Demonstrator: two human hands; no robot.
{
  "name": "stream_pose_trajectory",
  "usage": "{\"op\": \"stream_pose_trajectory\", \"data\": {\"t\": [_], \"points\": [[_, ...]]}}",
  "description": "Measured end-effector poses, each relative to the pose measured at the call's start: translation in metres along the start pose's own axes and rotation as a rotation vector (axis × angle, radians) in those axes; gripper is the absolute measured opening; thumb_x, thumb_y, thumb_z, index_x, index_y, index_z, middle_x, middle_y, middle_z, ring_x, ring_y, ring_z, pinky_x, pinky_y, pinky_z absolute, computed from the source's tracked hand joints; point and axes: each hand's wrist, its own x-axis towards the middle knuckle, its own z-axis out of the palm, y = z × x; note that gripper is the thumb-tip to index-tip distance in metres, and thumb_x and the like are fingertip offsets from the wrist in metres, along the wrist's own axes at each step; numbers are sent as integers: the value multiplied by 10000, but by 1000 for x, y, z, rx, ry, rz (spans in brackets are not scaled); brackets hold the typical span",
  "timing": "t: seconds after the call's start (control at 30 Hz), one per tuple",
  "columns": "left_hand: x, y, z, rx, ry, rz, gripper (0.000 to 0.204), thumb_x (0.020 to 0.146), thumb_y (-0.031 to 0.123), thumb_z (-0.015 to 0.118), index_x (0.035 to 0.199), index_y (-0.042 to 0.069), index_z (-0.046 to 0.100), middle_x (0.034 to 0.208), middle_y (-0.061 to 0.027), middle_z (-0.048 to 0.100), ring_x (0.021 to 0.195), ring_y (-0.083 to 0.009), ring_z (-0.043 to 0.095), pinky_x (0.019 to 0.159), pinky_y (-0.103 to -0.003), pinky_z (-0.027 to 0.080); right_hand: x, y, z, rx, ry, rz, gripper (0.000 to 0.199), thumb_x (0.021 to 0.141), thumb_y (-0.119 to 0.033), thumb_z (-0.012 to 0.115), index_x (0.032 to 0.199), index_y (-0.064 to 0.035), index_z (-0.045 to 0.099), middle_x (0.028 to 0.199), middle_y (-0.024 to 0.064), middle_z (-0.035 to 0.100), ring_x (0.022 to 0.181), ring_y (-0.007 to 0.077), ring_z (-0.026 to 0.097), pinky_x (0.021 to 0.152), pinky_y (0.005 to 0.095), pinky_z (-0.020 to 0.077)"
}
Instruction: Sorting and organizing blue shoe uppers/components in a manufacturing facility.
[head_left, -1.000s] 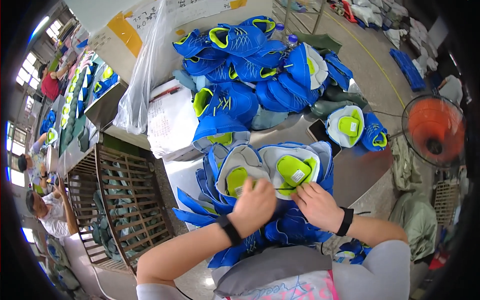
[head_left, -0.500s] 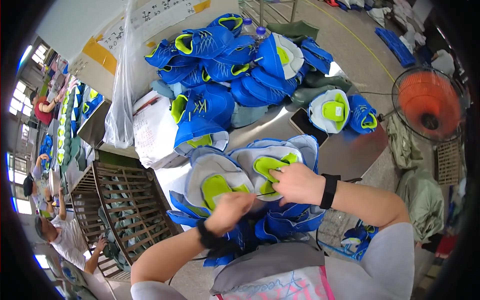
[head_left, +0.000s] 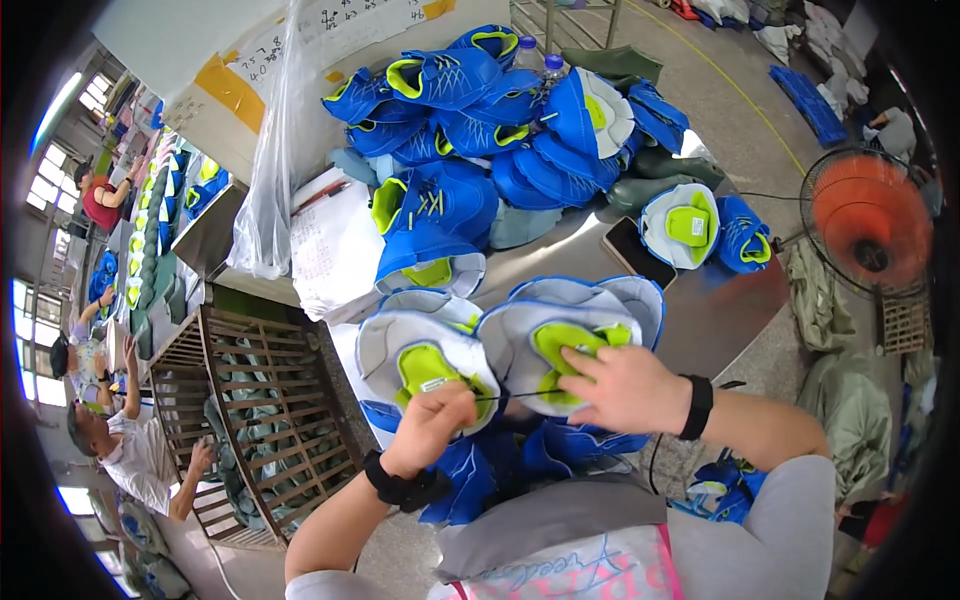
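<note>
Shoe uppers [head_left: 510, 345] in blue, white and bright green sit bunched at the lower centre of the frame in the head view, two of them facing up with pale undersides and green inner pieces showing, as a worker bends over them bare-handed. The left hand [head_left: 435, 425], at the lower edge of the left upper, is closed in a pinch on a thin dark strand [head_left: 515, 395] that runs across to the right. The right hand [head_left: 625, 390] rests over the right upper, fingers spread on its green piece; whether it also grips the strand cannot be told. Above them, at the upper centre, a heap of blue shoes [head_left: 440, 80] covers the metal table [head_left: 720, 310], near a dark phone [head_left: 637, 252] and a stack of papers [head_left: 345, 245]. An orange fan [head_left: 868, 215] stands at the right; a slatted crate [head_left: 262, 420] fills the lower left, beside a co-worker in a white shirt [head_left: 140, 465].
</note>
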Motion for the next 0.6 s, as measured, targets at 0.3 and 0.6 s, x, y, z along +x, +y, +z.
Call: {"op": "stream_pose_trajectory", "data": {"t": [0.3,0.6], "points": [[41,9,-4,1297,-88,353,361,714,144,677,1023,12,545,1049,-132,550,1053,-287,506,919,-384,379,61,-9,52,173,-109,52,308,736,-383,643,615,-103,597,674,32,583,821,246,525,650,394,398],[22,17,-9,1872,-315,625,262,763,191,556,1004,98,596,1169,-30,558,1153,-186,446,916,-354,354,49,-9,47,1133,56,91,265,859,-250,558,746,-14,601,700,72,603,659,202,550,623,321,435]]}}
